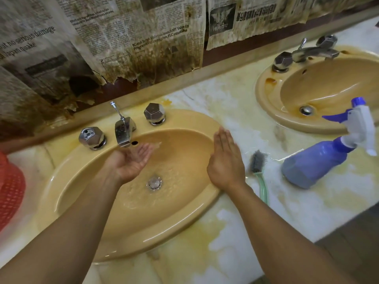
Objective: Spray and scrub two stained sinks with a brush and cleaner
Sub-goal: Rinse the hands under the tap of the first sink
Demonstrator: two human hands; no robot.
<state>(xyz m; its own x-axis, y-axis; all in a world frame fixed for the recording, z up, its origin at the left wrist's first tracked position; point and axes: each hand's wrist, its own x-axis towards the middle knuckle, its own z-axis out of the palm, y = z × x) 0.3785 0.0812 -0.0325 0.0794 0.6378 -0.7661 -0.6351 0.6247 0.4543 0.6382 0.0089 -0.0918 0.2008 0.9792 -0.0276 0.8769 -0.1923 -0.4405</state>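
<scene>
The left hand's (131, 160) fingers lie together, slightly cupped, palm up under the tap (124, 132) of the near sink (184, 117), holding nothing. The right hand's (225, 158) fingers are straight and pressed together, empty, over that sink's right rim. Water covers the basin floor. The brush (257, 160) lies on the counter (235, 95) just beside the rim; the spray bottle (315, 165) lies on its side between it and the far sink (266, 93).

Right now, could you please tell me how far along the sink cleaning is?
Done, apparently: the near sink looks clean, water rippling round its drain; brush and bottle lie on the counter. In hand: the left hand cups under the tap, the right hand open at the rim. Left: the far sink shows brown stains.
</scene>
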